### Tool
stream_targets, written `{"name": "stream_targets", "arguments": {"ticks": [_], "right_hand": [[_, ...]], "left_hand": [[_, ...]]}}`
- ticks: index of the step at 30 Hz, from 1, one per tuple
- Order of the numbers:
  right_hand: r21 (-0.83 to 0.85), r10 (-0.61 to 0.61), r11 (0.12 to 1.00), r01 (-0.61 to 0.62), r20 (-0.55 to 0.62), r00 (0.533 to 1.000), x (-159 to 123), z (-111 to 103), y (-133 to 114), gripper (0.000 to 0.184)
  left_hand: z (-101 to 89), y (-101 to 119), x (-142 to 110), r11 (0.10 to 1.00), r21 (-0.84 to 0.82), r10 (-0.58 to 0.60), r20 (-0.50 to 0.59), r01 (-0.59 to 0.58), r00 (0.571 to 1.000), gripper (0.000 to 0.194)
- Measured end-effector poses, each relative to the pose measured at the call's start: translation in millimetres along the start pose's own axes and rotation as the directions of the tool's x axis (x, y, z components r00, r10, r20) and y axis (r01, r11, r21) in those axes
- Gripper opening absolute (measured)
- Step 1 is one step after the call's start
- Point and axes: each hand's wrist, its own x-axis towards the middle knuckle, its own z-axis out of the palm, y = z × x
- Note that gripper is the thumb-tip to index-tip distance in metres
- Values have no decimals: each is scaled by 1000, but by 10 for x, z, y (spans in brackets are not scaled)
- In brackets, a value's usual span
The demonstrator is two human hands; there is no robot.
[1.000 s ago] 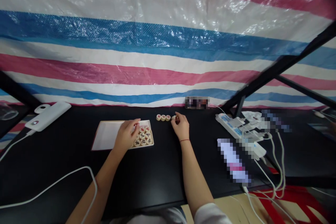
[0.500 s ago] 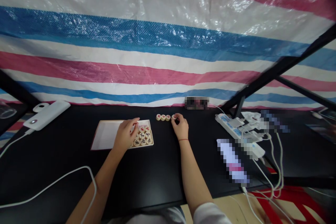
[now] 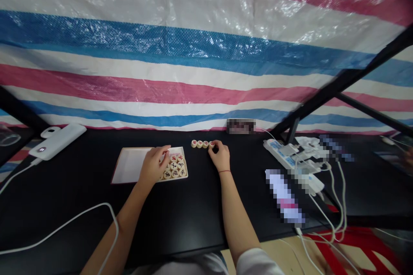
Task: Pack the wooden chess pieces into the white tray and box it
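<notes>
At the end of a short row of round Chinese chess pieces (image 3: 199, 144) with red characters, my right hand (image 3: 222, 157) pinches one Chinese chess piece (image 3: 211, 143) between thumb and fingers. That piece sits right beside its neighbour in the row. My left hand (image 3: 154, 164) hovers over the left part of a white box (image 3: 186, 167), its fingers loosely bent and apart, with nothing visible in them. More pieces (image 3: 174, 166), with black and red characters, lie inside the box; my left hand hides some of them. The box's white open lid (image 3: 127, 165) lies to the left.
A white power bank (image 3: 58, 142) with a cable lies at the left. To the right are a power strip (image 3: 280, 152) with plugs and cords, and a blurred-out phone-like object (image 3: 284, 197). A striped plastic sheet (image 3: 180, 90) hangs behind the black table (image 3: 187, 219).
My right hand has shifted the piece slightly left, closer against the row. My left hand stays over the box.
</notes>
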Motion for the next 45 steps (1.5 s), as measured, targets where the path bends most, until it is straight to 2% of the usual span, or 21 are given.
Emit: {"name": "stream_targets", "arguments": {"ticks": [7,14,17,20,22,25,29,34,37,42,45], "right_hand": [[23,15,1000,-15,36,999,-13,-19,-5,22],[-26,-13,1000,12,-15,1000,-37,-61,-131,32],[-27,-12,1000,10,-48,999,-44,-89,-197,29],[44,-47,998,53,-112,993,-81,-103,-339,25],[150,-95,983,105,-71,993,-134,-82,-494,24],[301,-205,939,165,109,973,-228,-5,-750,26],[341,-286,921,188,263,922,-302,95,-946,27],[330,-269,930,161,314,910,-319,114,-948,26],[328,-222,939,105,344,912,-330,109,-941,28],[317,-157,948,37,362,919,-347,106,-958,30],[323,-145,946,21,366,919,-346,95,-968,30]], "left_hand": [[-2,-53,3,999,5,-44,13,44,999,25],[-25,-152,-4,972,148,-177,-48,183,983,22],[-63,-200,-14,959,183,-212,-39,216,976,22],[-102,-271,-33,949,219,-230,-5,226,973,22],[-105,-332,-56,939,263,-237,19,224,971,22],[-69,-419,-105,934,311,-206,66,176,976,23],[-14,-469,-157,942,320,-154,141,102,978,26],[-19,-440,-154,958,275,-142,193,86,971,27],[-38,-403,-140,962,263,-137,218,78,966,27],[-95,-283,-118,940,328,-172,233,89,957,21],[-152,-201,-85,928,360,-208,283,98,936,20]]}}
